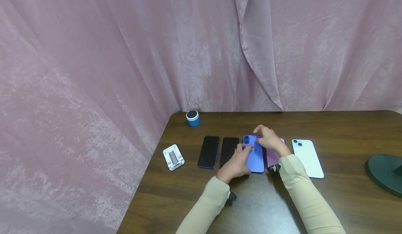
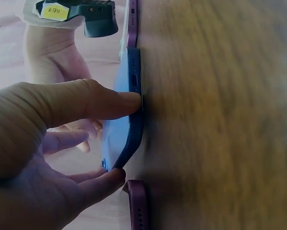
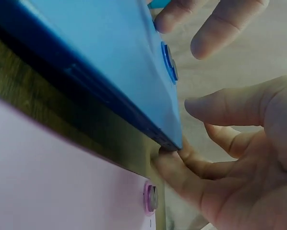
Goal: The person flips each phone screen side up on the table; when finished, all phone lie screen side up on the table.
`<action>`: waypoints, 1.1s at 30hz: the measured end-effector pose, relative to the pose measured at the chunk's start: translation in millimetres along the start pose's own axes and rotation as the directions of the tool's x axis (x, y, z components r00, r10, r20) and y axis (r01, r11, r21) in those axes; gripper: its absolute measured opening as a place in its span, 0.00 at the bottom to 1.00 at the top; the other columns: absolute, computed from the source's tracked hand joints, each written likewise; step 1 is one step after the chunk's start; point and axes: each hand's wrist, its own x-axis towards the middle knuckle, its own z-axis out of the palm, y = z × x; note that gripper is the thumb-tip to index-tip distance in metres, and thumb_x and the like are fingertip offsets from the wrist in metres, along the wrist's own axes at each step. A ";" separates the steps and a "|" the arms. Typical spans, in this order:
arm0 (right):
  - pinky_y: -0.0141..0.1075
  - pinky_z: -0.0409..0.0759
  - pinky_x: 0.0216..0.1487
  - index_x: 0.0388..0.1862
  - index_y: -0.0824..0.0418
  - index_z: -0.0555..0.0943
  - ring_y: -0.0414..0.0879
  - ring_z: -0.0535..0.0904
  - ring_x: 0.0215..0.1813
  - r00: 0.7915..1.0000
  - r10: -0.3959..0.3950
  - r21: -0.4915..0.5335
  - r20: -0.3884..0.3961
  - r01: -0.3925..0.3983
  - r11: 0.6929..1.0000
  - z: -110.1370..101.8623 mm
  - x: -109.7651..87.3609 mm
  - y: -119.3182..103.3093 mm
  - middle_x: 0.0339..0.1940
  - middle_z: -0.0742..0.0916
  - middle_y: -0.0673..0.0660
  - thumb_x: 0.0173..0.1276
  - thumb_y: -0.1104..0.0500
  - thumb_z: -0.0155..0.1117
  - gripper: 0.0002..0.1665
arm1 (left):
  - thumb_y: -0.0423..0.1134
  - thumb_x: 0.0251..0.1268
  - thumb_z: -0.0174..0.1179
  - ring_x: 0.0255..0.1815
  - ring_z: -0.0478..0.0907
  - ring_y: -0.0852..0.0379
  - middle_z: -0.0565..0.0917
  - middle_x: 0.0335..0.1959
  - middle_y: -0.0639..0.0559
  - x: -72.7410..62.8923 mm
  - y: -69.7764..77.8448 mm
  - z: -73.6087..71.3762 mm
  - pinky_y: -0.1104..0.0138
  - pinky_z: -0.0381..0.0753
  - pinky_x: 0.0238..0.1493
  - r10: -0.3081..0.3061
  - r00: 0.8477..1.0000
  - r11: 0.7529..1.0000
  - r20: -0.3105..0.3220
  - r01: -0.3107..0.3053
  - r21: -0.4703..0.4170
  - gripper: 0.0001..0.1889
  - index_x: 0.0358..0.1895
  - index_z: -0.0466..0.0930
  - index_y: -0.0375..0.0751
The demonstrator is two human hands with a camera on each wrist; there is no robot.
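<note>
Blue phone [image 1: 255,160] lies camera-side up on worktop [image 1: 257,195], between black phone [image 1: 228,149] and purple phone [image 1: 272,158]. Left hand [image 1: 237,162] grips blue phone: thumb on near edge, fingers at left side. Right hand [image 1: 268,138] touches far right corner; grip cannot be told.

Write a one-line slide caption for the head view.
Left hand and right hand touching a blue phone between a black phone and a purple phone on a wooden table.
</note>
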 end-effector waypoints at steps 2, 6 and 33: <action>0.57 0.79 0.53 0.50 0.77 0.74 0.70 0.79 0.52 1.000 0.004 0.020 -0.001 -0.004 1.000 -1.9 -0.3 0.2 0.47 0.83 0.77 0.61 0.74 0.61 0.17 | 0.28 0.41 0.81 0.65 0.68 0.50 0.62 0.71 0.40 1.4 -0.9 0.1 0.65 0.78 0.53 -0.003 1.000 1.000 0.005 0.003 -0.012 0.52 0.75 0.65 0.50; 0.52 0.83 0.45 0.59 0.80 0.70 0.70 0.79 0.52 0.999 0.020 0.126 0.031 -0.024 0.992 -9.1 -1.0 -1.0 0.52 0.80 0.79 0.65 0.75 0.57 0.23 | 0.29 0.43 0.81 0.64 0.70 0.50 0.62 0.71 0.41 7.7 -2.8 -0.6 0.63 0.78 0.55 -0.020 1.000 0.998 0.022 0.021 -0.055 0.52 0.76 0.64 0.52; 0.45 0.83 0.42 0.60 0.79 0.73 0.69 0.80 0.52 0.997 0.021 0.126 0.077 -0.031 0.992 -29.3 -13.3 3.4 0.53 0.81 0.79 0.55 0.79 0.56 0.29 | 0.33 0.48 0.79 0.63 0.70 0.56 0.70 0.69 0.47 5.7 8.0 -2.6 0.63 0.75 0.58 0.034 0.993 0.997 0.115 -0.025 -0.078 0.51 0.77 0.60 0.51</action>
